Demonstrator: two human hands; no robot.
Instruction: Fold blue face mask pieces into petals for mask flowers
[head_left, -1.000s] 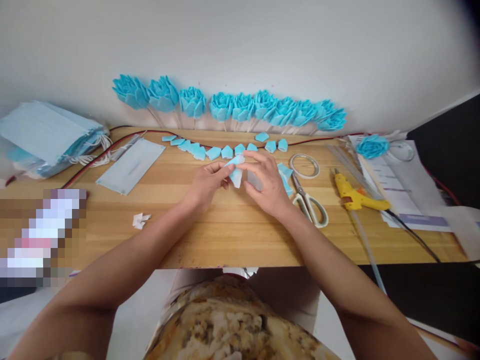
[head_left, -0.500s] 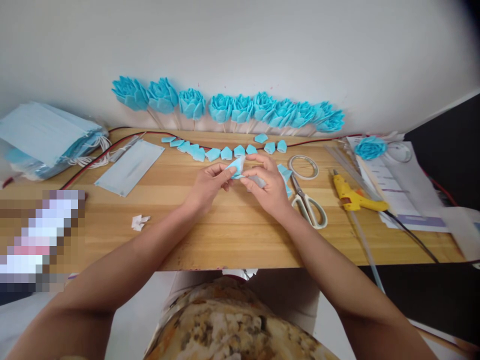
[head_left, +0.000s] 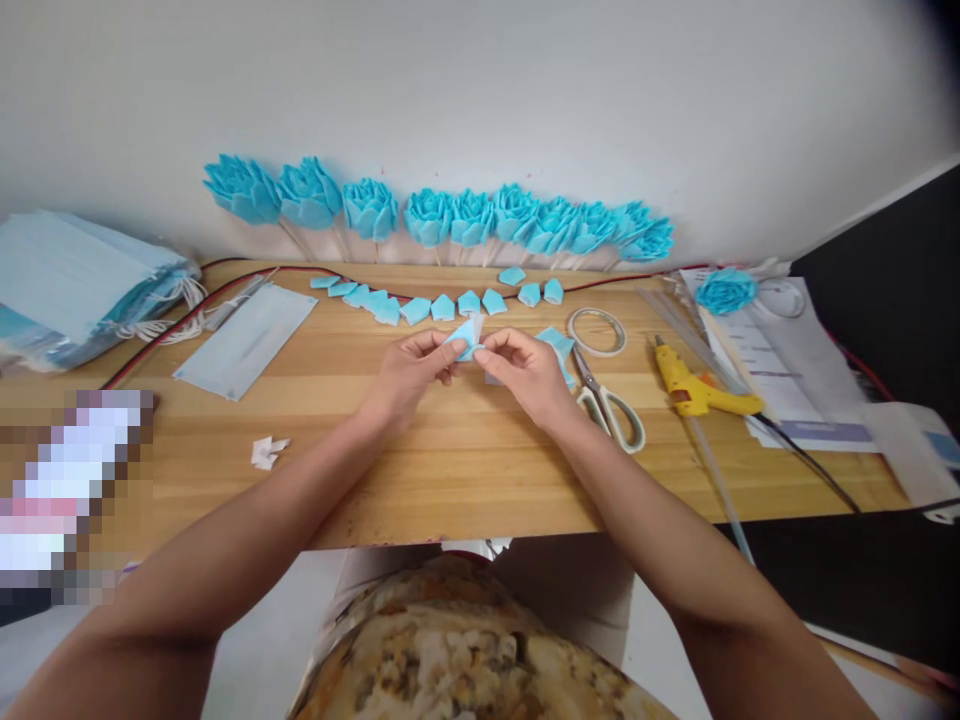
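Between both hands, above the wooden table, is a small blue fabric piece with a white part sticking up. My left hand pinches its left side between thumb and fingers. My right hand pinches its right edge, fingers curled. Just beyond the hands lies a row of folded blue petals. More blue fabric pieces lie right beside my right hand, next to scissors with white handles. A roll of tape sits behind the scissors.
Blue fabric flowers on sticks lean along the wall. At left are a flat face mask, a bagged mask stack, white scraps and a pixelated device. A yellow glue gun, papers and another blue flower lie right.
My right hand's fingers have curled in from a more spread pose, closing on the blue piece's right edge. The view has shifted slightly, so the table's things appear further left.
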